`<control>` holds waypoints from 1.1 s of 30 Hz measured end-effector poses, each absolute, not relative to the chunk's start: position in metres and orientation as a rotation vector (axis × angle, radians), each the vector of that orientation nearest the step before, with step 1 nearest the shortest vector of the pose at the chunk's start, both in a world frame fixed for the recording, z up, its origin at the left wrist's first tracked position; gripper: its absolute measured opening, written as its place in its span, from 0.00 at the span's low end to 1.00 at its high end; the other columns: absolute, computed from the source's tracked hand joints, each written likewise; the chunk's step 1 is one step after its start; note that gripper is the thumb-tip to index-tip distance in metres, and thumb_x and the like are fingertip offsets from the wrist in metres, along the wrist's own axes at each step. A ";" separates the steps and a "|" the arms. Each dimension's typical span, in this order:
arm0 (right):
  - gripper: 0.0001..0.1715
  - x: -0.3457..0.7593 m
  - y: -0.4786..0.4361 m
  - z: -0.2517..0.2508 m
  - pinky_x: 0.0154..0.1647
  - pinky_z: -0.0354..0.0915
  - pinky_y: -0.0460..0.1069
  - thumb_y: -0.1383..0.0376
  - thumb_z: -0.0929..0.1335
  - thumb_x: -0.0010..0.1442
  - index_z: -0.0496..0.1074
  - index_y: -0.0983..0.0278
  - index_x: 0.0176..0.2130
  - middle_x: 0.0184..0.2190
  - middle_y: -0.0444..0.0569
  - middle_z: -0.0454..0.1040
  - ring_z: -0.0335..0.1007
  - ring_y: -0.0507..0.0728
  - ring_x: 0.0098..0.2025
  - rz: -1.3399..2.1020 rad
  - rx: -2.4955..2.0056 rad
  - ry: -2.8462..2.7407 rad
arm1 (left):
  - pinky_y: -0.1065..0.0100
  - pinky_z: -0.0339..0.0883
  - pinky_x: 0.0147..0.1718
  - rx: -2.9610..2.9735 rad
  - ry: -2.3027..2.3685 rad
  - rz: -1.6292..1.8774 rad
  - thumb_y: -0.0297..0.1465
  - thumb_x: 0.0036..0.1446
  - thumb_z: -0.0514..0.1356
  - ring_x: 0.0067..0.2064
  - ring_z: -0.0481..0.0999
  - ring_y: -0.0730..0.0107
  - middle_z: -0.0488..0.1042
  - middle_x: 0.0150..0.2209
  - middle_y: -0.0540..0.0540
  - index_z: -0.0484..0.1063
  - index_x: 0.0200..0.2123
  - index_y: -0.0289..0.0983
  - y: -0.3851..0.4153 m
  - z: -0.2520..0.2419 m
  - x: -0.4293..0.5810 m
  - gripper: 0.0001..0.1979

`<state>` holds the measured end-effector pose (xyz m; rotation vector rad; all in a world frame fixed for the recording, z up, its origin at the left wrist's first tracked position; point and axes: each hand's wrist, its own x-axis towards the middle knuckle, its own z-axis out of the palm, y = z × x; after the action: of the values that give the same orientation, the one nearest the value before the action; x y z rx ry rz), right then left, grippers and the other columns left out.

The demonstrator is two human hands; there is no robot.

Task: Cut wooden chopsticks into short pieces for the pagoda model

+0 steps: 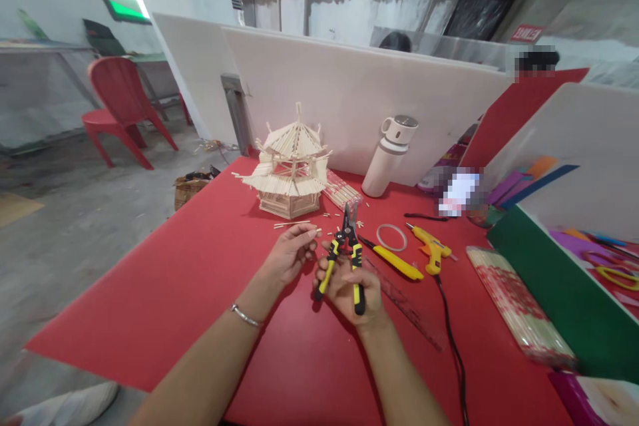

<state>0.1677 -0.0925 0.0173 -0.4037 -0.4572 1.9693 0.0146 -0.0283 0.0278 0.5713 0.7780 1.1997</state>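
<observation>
My right hand (pixel 352 286) is wrapped round the yellow and black handles of wire-stripper pliers (pixel 348 233), whose jaws point away from me and look slightly apart. To the left of them, my left hand (pixel 292 253) pinches a short piece of wooden stick (pixel 318 231) between thumb and fingertips. Beyond both hands stands a pagoda model (pixel 291 186) built from pale wooden sticks, with two roof tiers. Loose sticks (pixel 292 223) and small cut pieces (pixel 359 223) lie on the red table (pixel 200 266) between the model and my hands.
Right of the pliers lie a yellow utility knife (pixel 399 262), a clear ring (pixel 392 237), a ruler (pixel 409 309) and a corded yellow glue gun (pixel 430 249). A bottle (pixel 389 156) stands behind. Packed sticks (pixel 519 303) and a green box (pixel 559 293) occupy the right.
</observation>
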 end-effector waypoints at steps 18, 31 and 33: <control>0.40 0.167 -0.091 0.018 0.52 0.67 0.62 0.68 0.69 0.40 0.70 0.58 0.55 0.38 0.47 0.78 0.75 0.61 0.41 1.898 -0.410 -0.467 | 0.77 0.62 0.19 0.659 0.926 1.170 0.32 0.39 0.76 0.21 0.71 0.78 0.75 0.23 0.50 0.78 0.34 0.33 -0.030 0.023 0.019 0.18; 0.39 0.161 -0.091 0.004 0.59 0.63 0.64 0.64 0.68 0.48 0.65 0.63 0.60 0.54 0.57 0.73 0.68 0.67 0.56 0.714 -1.455 -1.268 | 0.61 0.74 0.46 1.296 0.861 1.069 0.44 0.48 0.72 0.53 0.76 0.54 0.69 0.62 0.37 0.80 0.49 0.38 -0.040 0.028 0.024 0.27; 0.45 0.160 -0.092 0.003 0.63 0.57 0.67 0.64 0.67 0.51 0.57 0.66 0.66 0.59 0.62 0.68 0.62 0.70 0.62 0.423 -1.576 -1.404 | 0.57 0.69 0.55 1.398 0.770 1.003 0.41 0.46 0.74 0.59 0.71 0.48 0.70 0.61 0.37 0.81 0.50 0.37 -0.044 0.029 0.027 0.27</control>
<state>0.1600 -0.0919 0.0029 -1.5765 -1.4037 0.4231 0.0271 -0.0443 0.0293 1.3984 0.7699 1.0031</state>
